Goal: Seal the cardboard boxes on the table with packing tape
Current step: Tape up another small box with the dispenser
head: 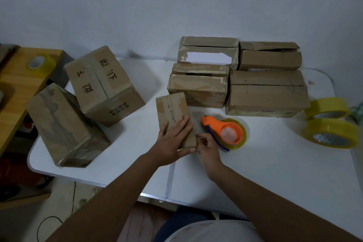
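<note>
A person's left hand lies flat, fingers straight and spread, on top of a small, narrow brown cardboard box at the middle of a white folding table. The right hand is at the box's near right corner, fingers curled as if pinching something there; what it holds is too small to tell. Just right of this hand lies an orange plastic tape dispenser loaded with a roll of clear tape, flat on the table. Behind the small box, four wide brown cardboard boxes stand in two rows against a pale wall, their top flaps worn and torn. On the table's left side stand two larger brown cardboard boxes, the farther one printed with dark characters. Near the right edge of the table lie two yellowish rolls of packing tape, touching each other. Another tape roll rests on a wooden surface to the far left.
</note>
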